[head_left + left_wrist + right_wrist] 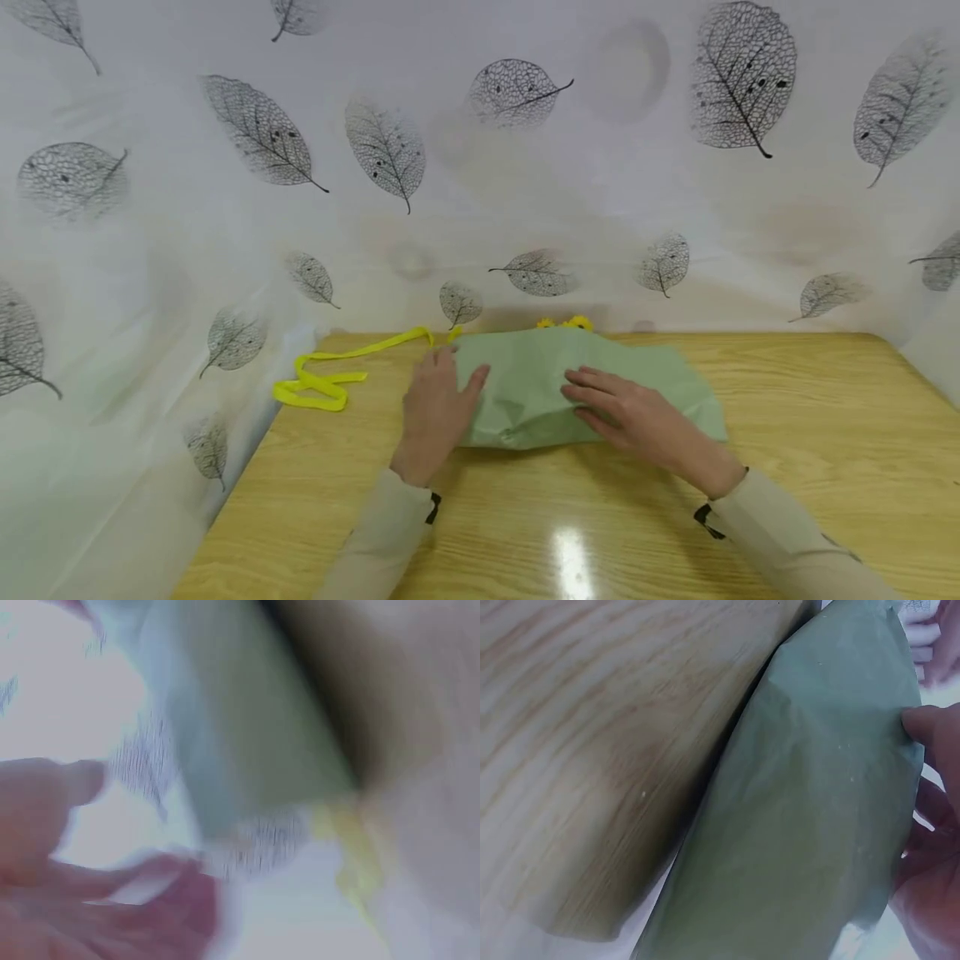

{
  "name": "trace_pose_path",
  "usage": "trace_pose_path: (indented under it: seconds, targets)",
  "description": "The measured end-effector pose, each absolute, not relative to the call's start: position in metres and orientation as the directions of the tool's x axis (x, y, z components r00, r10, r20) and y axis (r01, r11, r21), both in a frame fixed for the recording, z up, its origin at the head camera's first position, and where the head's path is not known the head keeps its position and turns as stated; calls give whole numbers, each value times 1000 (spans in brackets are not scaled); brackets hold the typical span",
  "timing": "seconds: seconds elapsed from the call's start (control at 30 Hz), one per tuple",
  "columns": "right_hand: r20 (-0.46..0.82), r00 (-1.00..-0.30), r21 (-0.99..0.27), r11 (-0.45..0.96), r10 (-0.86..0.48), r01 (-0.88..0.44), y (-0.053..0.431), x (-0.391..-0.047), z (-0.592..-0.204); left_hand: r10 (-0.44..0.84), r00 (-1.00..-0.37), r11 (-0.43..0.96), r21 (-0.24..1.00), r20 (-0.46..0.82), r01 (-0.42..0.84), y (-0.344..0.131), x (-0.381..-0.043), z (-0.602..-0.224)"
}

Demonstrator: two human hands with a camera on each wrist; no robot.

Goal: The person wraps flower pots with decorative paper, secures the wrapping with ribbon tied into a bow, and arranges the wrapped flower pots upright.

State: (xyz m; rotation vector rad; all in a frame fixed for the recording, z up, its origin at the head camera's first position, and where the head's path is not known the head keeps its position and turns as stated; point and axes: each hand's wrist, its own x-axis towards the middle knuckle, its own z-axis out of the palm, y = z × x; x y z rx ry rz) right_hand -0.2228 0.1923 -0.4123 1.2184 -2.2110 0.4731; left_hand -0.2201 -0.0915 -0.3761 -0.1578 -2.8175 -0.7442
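Note:
A pale green sheet of wrapping paper (525, 383), folded into a long creased bundle, lies across the wooden table. Yellow flower heads (576, 322) peek out behind its far edge. At the bundle's left end is my left hand (438, 408), its fingers extended and thumb spread over the paper. The left wrist view is blurred, with that hand (112, 892) beside the green paper (247, 712). My right hand (637, 417) rests over the right half of the paper, fingers loosely bent. In the right wrist view its thumb (922, 724) touches the paper's edge.
A yellow ribbon (311, 400) lies in loose folds at the table's left edge, one end running toward the bundle. Behind the wooden table (825, 433) hangs a white curtain (600, 192) printed with dark leaves, which also borders the left side.

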Motion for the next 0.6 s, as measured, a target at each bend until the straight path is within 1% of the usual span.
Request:
trace_pose_path:
  seconds: [0.03,0.1,0.17,0.23,0.33,0.43,0.5,0.6]
  targets:
    - [630,-421,-33,520,-652,-854,191,-223,-412,1,-987,870,487,161,80,-100,-218,-374]
    - [638,-408,-30,509,-652,-860,190,-224,-412,-12,-1000,866,499,-2,-12,-116,-218,-375]
    - [636,-408,-22,512,-655,-858,190,-225,-412,42,-988,848,528,-146,-42,-127,-218,-379]
    - [620,-422,-11,530,-662,-848,190,-225,-411,107,-966,815,577,-236,-51,-134,-221,-386]
    - [578,-467,8,578,-669,-816,188,-225,-410,156,-946,751,657,-284,-73,-137,-225,-396]
    - [553,-501,10,606,-666,-795,184,-225,-410,166,-937,657,744,-306,-126,-135,-228,-403]
    - [548,-510,-19,600,-663,-800,181,-225,-410,172,-930,604,781,-325,-161,-133,-229,-406]
    - [535,-525,-81,578,-662,-812,178,-224,-411,175,-926,577,797,-334,-178,-130,-229,-408]
